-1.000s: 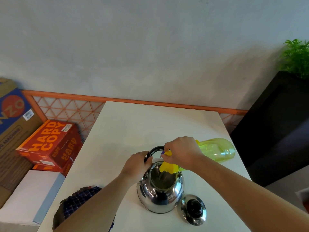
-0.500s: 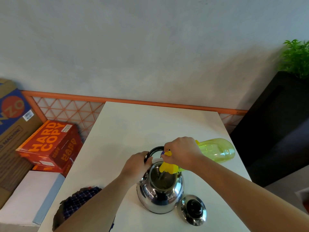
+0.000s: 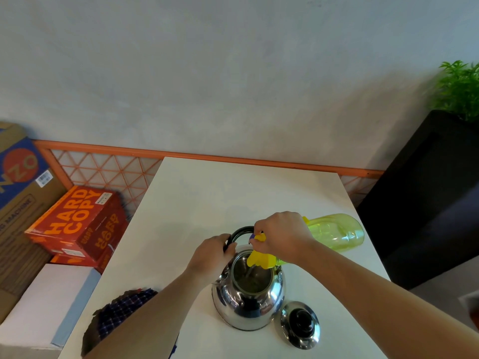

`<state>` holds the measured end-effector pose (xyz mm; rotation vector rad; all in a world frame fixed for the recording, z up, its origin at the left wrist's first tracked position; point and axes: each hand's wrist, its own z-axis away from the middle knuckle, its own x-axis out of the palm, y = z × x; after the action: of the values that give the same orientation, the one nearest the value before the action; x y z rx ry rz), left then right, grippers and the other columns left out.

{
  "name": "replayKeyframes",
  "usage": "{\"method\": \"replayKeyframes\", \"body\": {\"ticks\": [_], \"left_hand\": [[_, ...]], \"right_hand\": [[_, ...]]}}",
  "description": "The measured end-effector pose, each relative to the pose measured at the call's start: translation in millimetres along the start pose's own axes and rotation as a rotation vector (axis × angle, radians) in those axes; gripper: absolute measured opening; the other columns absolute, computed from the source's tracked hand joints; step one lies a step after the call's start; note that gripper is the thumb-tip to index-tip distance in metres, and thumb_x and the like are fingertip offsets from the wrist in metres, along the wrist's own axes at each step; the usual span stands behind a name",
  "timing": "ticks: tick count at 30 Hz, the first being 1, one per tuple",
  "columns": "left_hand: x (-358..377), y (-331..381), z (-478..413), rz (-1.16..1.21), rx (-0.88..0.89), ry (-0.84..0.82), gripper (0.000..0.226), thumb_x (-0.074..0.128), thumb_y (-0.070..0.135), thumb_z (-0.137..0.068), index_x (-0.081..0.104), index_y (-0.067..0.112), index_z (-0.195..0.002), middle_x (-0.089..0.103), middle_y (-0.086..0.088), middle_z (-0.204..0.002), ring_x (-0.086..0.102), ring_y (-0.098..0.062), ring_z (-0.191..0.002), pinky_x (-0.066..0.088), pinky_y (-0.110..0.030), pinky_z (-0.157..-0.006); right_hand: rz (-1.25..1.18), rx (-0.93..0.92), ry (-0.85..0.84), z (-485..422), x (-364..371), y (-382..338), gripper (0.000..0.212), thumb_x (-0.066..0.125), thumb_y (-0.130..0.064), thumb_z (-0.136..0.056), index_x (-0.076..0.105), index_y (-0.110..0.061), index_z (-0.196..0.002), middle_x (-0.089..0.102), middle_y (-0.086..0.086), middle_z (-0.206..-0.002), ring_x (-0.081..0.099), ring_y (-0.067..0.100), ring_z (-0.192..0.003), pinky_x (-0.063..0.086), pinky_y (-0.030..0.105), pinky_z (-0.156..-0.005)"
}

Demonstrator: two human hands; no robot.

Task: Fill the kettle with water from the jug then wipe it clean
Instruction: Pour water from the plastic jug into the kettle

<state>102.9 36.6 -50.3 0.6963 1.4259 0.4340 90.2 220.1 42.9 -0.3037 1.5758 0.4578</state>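
- My left hand (image 3: 211, 257) curls its fingers round the black handle (image 3: 239, 230) of the kettle (image 3: 248, 299).
- My right hand (image 3: 281, 233) wraps its fingers round the yellow top of the jug (image 3: 334, 235), which lies tipped sideways over the kettle's open mouth.
- The kettle stands near-right on the table (image 3: 207, 198), with its lid (image 3: 300, 325) just to its right.
- A checked cloth (image 3: 121, 312) lies near-left.

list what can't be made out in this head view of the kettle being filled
Head view only:
- Water level in the shiny steel kettle: interior dark and reflective.
- Handle of the translucent yellow-green plastic jug: covered by the right hand.
- Dark checked cloth: partly behind the left forearm.
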Motion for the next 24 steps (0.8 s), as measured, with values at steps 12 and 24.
{"method": "replayKeyframes", "body": {"ticks": [12, 24], "left_hand": [[0.1, -0.1, 0.3, -0.004, -0.005, -0.002, 0.029, 0.043, 0.036, -0.097, 0.061, 0.017, -0.111, 0.059, 0.005, -0.075, 0.055, -0.009, -0.065, 0.035, -0.022, -0.056], [-0.2, -0.4, 0.4, 0.002, -0.009, -0.001, 0.026, 0.044, 0.037, -0.097, 0.061, 0.020, -0.106, 0.059, 0.006, -0.073, 0.055, -0.008, -0.064, 0.036, -0.023, -0.055]], "right_hand": [[-0.010, -0.001, 0.007, -0.3, 0.2, 0.5, 0.036, 0.044, -0.058, -0.082, 0.065, -0.031, -0.093, 0.052, -0.005, -0.063, 0.046, 0.020, -0.060, 0.029, 0.027, -0.051], [-0.011, -0.004, 0.003, -0.1, 0.5, 0.5, 0.035, 0.044, -0.057, -0.082, 0.065, -0.031, -0.094, 0.058, -0.003, -0.067, 0.046, 0.021, -0.061, 0.027, 0.027, -0.051]]}}
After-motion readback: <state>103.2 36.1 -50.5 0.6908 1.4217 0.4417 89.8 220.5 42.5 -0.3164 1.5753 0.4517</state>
